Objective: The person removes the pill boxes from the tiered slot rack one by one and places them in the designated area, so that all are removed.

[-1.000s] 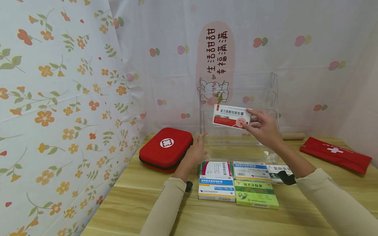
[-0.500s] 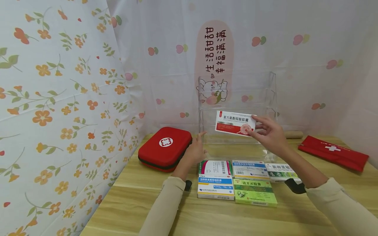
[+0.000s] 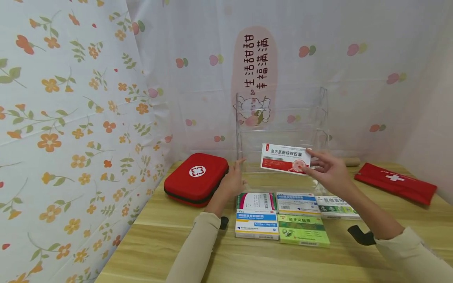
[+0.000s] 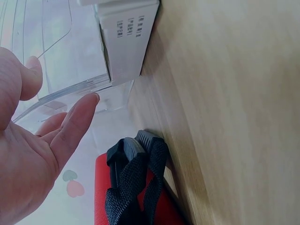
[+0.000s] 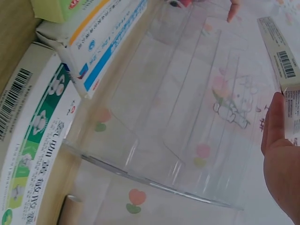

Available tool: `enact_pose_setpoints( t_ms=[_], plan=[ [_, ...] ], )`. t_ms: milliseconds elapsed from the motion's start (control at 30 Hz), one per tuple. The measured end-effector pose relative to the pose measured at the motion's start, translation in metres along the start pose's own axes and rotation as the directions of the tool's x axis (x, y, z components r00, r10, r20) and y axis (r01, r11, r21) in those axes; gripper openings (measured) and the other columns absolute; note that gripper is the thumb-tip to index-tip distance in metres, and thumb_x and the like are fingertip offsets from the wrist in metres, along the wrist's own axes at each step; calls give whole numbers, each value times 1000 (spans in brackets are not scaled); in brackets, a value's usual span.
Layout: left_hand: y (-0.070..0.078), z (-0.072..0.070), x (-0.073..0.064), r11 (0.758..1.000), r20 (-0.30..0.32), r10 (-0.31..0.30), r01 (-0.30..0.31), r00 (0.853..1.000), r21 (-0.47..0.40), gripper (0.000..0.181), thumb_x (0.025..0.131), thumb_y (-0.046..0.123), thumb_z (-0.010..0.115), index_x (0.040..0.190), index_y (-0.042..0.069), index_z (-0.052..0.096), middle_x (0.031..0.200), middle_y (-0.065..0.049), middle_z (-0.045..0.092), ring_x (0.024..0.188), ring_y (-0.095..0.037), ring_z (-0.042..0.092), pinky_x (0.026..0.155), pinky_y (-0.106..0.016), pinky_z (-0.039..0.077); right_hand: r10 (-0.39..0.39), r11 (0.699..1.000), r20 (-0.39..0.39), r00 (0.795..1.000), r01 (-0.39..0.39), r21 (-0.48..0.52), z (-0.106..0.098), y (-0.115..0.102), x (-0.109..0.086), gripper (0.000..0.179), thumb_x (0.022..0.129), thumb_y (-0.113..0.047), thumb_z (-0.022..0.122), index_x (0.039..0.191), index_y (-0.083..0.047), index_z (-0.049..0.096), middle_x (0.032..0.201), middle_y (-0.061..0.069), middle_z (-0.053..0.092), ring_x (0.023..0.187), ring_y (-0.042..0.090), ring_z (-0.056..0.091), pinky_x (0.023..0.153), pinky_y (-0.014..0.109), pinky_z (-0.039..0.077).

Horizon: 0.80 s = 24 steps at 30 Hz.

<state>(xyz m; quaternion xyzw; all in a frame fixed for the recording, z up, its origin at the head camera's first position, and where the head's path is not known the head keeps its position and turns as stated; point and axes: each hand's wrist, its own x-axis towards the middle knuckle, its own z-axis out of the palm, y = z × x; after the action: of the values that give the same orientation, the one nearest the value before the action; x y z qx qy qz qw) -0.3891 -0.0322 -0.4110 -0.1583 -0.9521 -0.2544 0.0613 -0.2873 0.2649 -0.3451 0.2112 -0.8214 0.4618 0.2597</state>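
Note:
In the head view my right hand point(image 3: 330, 171) pinches a white and red medicine box point(image 3: 286, 158) by its right end. It is held in front of the lower part of a clear tiered display rack point(image 3: 283, 137). The right wrist view shows the box point(image 5: 281, 56) only edge-on, above my fingers. My left hand point(image 3: 231, 182) is at the rack's lower left side, fingers rather straight. In the left wrist view its fingertips point(image 4: 86, 110) lie close to the clear edge; whether they press on it I cannot tell.
Several medicine boxes lie before the rack, among them a green box point(image 3: 302, 230), a blue-white box point(image 3: 256, 225) and a green-white box point(image 3: 336, 206). A red hard case point(image 3: 196, 177) is at left, a red pouch point(image 3: 396, 182) at right, a beige roll point(image 3: 351, 161) behind.
My right hand has brought the white and red box lower and slightly to the right, in front of the rack. My left hand stays at the rack's left side.

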Motion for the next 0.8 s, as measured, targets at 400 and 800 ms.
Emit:
enact_pose_setpoints(
  t_ms=[400, 800],
  plan=[
    [0, 2, 1, 1000, 6, 0, 1, 1000, -14, 87, 91, 17, 72, 154, 32, 13, 130, -18, 46, 62, -19, 54, 54, -25, 49, 58, 998, 32, 998, -56, -42, -9, 6, -20, 56, 89, -10, 75, 140, -3, 54, 124, 20, 58, 93, -10, 61, 72, 16, 54],
    [-3, -6, 0, 999, 5, 42, -42, 999, 5, 86, 91, 18, 72, 153, 32, 14, 130, -21, 48, 68, -22, 55, 60, -31, 52, 84, 992, 56, 995, -78, -102, -22, 7, -37, 54, 89, -13, 75, 138, -2, 57, 122, 6, 59, 92, -11, 61, 69, 17, 55]
  ],
)
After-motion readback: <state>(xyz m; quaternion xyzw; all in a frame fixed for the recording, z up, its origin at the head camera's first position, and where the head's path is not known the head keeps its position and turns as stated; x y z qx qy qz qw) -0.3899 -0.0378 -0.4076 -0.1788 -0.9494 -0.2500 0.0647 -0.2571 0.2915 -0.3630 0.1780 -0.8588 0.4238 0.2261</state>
